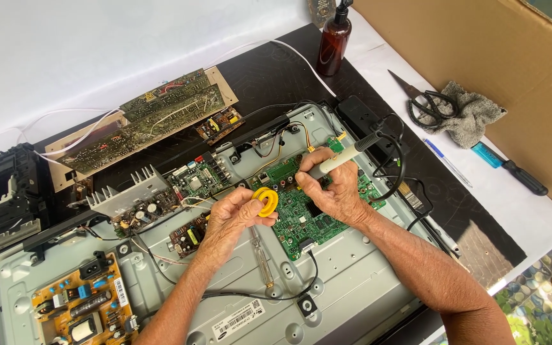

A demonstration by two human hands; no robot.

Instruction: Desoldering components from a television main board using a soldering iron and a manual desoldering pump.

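Note:
My right hand grips a soldering iron with a pale handle and black cord, its tip down on a green circuit board. My left hand holds a small yellow round spool just left of the iron's tip, over the same board. The green board is mounted on the grey metal back panel of a flat screen set.
An orange power board sits at the panel's lower left. Loose boards and a heat-sinked board lie behind. A brown bottle, scissors, grey rag, pen, blue-handled tool and cardboard sit right.

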